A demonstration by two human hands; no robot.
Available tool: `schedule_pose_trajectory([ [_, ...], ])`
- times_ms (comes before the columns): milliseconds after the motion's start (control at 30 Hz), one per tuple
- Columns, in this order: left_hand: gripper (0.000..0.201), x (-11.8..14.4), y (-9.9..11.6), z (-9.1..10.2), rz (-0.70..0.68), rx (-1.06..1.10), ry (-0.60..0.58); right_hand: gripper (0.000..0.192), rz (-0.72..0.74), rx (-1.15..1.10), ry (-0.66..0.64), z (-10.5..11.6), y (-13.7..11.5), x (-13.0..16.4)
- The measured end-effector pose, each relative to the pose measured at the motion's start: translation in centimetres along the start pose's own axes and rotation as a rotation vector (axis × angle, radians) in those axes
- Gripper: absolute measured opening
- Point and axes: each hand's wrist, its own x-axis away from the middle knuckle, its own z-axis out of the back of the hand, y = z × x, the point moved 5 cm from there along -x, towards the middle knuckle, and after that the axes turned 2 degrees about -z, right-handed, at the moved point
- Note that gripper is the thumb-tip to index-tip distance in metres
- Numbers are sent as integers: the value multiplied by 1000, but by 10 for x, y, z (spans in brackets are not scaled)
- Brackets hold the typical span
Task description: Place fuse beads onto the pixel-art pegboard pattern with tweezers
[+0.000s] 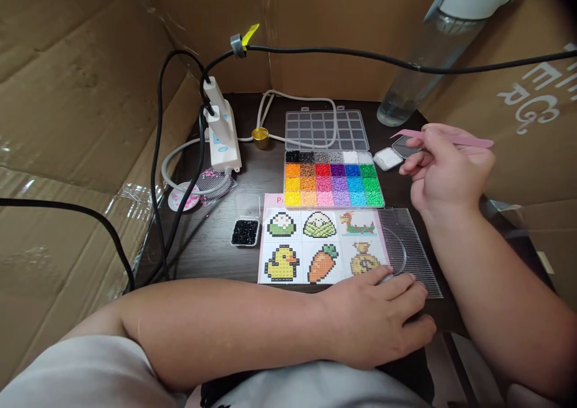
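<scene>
Now, right hand [444, 173] fingers pinching pink tweezers [444, 137], left hand [383, 318] flat on pegboard [412, 246] edge

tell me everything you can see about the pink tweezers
The pink tweezers are slim and flat, plastic or coated metal by their look. The right hand holds them raised above the table, pinched near the middle between thumb and fingers. They lie nearly level, with the tapered tip pointing left toward the bead box and the wider back end sticking out to the right. Nothing shows at the tip, and only the hand touches them.
</scene>
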Motion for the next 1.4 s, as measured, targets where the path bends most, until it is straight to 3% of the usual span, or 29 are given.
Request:
schedule_pose_trajectory([
  [267,37,1,-2,0,19,9,-17,11,116,90,-55,-12,-6,20],
  [500,37,3,0,-1,22,-82,18,18,-62,131,-199,-21,4,32],
  [633,34,4,-1,-8,-3,-204,139,22,-166,159,-420,-40,-10,52],
  [733,31,1,-5,-15,-19,-186,138,20,-187,206,-561,-59,-21,73],
  [833,30,-1,-7,-18,-35,-165,107,15,-128,276,-548,-71,-23,84],
  [967,33,-2,-7,-22,-40,-179,114,13,-40,356,-491,-76,-7,83],
  [1200,34,0,-5,-35,-10,-198,96,11,-68,342,-490,-75,14,82],
  [1400,32,0,-6,-24,-19,-163,66,9,-124,384,-495,-75,12,81],
])
